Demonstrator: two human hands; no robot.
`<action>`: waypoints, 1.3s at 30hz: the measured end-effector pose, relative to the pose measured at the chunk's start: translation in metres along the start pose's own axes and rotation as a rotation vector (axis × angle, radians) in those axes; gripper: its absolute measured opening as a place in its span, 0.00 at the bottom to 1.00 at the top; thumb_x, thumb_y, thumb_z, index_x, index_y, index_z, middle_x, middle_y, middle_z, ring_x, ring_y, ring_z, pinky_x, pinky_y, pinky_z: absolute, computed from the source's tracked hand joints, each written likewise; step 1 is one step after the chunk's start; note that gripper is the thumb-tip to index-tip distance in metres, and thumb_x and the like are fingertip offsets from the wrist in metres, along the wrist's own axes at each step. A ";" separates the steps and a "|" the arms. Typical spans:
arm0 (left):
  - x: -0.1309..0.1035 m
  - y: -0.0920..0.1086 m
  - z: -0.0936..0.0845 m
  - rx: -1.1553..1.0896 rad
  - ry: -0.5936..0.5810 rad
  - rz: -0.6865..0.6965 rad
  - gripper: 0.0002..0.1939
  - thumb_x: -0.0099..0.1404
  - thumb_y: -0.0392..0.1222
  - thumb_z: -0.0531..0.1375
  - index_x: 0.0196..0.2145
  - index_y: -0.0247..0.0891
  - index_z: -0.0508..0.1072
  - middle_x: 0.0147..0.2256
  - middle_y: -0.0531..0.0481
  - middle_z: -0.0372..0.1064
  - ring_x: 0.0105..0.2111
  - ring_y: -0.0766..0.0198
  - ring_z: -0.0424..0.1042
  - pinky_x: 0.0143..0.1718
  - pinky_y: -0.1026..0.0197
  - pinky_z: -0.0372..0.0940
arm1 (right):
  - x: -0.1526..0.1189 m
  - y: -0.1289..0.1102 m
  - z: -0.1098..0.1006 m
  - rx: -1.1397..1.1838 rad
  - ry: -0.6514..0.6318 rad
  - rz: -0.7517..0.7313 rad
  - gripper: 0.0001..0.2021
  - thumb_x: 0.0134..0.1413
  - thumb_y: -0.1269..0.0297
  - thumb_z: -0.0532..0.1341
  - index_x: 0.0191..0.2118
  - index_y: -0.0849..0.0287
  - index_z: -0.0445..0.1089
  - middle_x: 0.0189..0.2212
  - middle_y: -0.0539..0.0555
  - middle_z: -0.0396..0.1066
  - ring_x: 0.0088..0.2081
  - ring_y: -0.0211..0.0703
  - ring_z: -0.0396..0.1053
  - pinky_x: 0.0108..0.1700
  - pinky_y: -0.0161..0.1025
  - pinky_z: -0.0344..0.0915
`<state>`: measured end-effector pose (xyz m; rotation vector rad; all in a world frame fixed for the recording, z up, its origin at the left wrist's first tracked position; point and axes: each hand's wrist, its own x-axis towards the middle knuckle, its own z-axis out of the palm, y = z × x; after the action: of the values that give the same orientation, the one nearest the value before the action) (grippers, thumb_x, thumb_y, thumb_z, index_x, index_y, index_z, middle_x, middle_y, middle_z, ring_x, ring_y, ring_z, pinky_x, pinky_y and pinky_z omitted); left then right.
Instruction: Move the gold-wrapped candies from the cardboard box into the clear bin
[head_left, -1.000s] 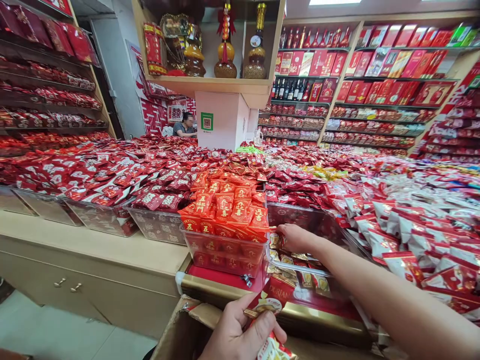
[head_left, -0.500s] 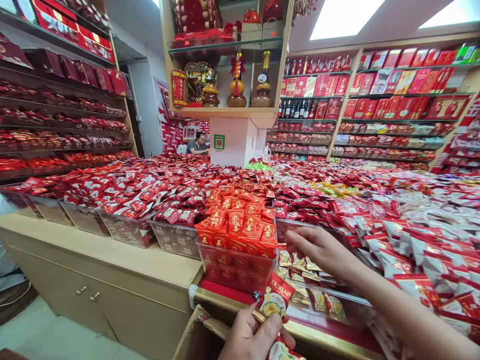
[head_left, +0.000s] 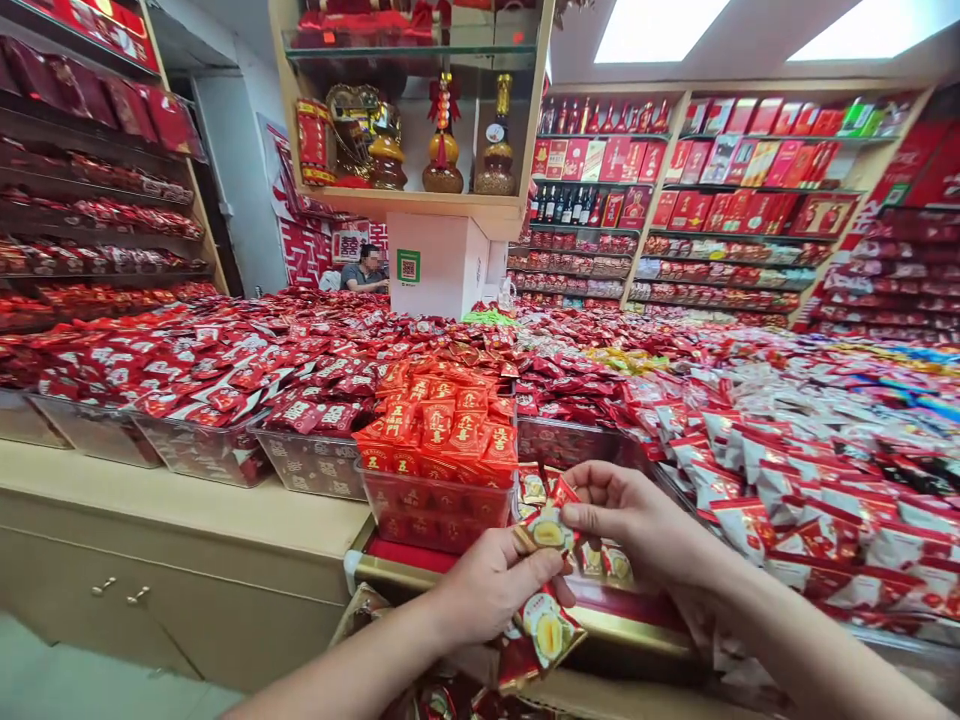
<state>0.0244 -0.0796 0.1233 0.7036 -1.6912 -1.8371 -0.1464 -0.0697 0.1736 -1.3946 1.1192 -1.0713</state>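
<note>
My left hand [head_left: 499, 588] is closed on red-and-gold durian candy packets, thumb on top. One candy packet [head_left: 549, 530] pokes up above the thumb; another packet [head_left: 547, 632] hangs below the fingers. My right hand [head_left: 626, 518] pinches the red end of the upper packet between thumb and fingers. Behind the hands, partly covered by them, more durian packets [head_left: 533, 486] lie in a clear bin. Under my left hand is a cardboard box [head_left: 361, 606], with similar packets [head_left: 439, 702] showing inside it.
Left of my hands stands a clear bin [head_left: 442, 512] heaped with bright red packets [head_left: 439, 425]. White-and-red packets [head_left: 757, 470] are piled at right. A beige cabinet counter [head_left: 300, 540] runs along the left. A display shelf [head_left: 420, 200] overhangs the candy, and a person [head_left: 365, 272] sits beyond.
My right hand has come down and left from above the bin onto the upper packet. My left hand has lifted the packets slightly. The view has shifted to the right.
</note>
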 end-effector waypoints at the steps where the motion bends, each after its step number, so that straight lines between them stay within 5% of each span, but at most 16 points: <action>1: -0.001 -0.005 -0.002 0.060 -0.013 -0.014 0.17 0.55 0.53 0.56 0.27 0.33 0.69 0.22 0.52 0.66 0.20 0.71 0.60 0.23 0.68 0.53 | 0.004 -0.002 -0.005 -0.033 0.032 -0.010 0.17 0.36 0.58 0.65 0.32 0.62 0.62 0.25 0.48 0.64 0.24 0.30 0.60 0.25 0.30 0.57; 4: -0.007 -0.019 -0.006 0.179 -0.008 -0.049 0.13 0.56 0.48 0.56 0.27 0.33 0.69 0.26 0.51 0.69 0.25 0.69 0.63 0.27 0.67 0.55 | 0.022 -0.006 -0.023 -0.207 0.155 -0.001 0.15 0.40 0.59 0.62 0.35 0.62 0.63 0.24 0.47 0.63 0.22 0.28 0.58 0.23 0.29 0.56; 7: -0.010 -0.028 -0.007 0.204 0.030 -0.070 0.11 0.56 0.46 0.55 0.28 0.34 0.68 0.27 0.51 0.70 0.27 0.68 0.63 0.29 0.66 0.55 | 0.052 0.000 -0.034 -0.492 0.217 0.163 0.13 0.43 0.66 0.60 0.39 0.61 0.64 0.19 0.44 0.60 0.19 0.28 0.54 0.19 0.28 0.52; 15: -0.012 -0.028 -0.007 0.101 0.059 -0.110 0.10 0.54 0.45 0.57 0.30 0.35 0.68 0.27 0.51 0.70 0.29 0.66 0.66 0.31 0.65 0.57 | 0.109 0.048 -0.017 -0.699 0.016 0.492 0.13 0.41 0.75 0.58 0.38 0.60 0.66 0.14 0.43 0.60 0.15 0.29 0.58 0.18 0.29 0.58; 21: -0.011 -0.027 -0.006 0.082 0.071 -0.160 0.08 0.53 0.43 0.57 0.29 0.35 0.67 0.25 0.51 0.69 0.25 0.68 0.64 0.29 0.65 0.57 | 0.114 0.071 -0.013 -0.882 0.008 0.451 0.14 0.37 0.74 0.61 0.36 0.62 0.65 0.17 0.47 0.66 0.19 0.36 0.66 0.20 0.31 0.61; 26: -0.011 -0.025 -0.006 0.082 0.072 -0.191 0.08 0.53 0.42 0.56 0.29 0.35 0.67 0.25 0.51 0.69 0.26 0.68 0.63 0.28 0.65 0.57 | 0.113 0.077 -0.015 -1.006 -0.028 0.401 0.03 0.38 0.70 0.60 0.25 0.61 0.65 0.21 0.53 0.70 0.21 0.41 0.69 0.19 0.32 0.62; 39: -0.009 -0.028 -0.006 0.078 0.081 -0.177 0.07 0.52 0.39 0.56 0.29 0.34 0.66 0.26 0.52 0.69 0.28 0.67 0.65 0.31 0.65 0.58 | 0.110 0.074 -0.010 -0.925 -0.111 0.517 0.05 0.45 0.68 0.56 0.23 0.62 0.63 0.18 0.56 0.71 0.16 0.39 0.67 0.18 0.33 0.64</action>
<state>0.0339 -0.0758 0.0949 0.9749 -1.7025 -1.8410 -0.1437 -0.1839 0.1055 -1.6591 1.8746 -0.0608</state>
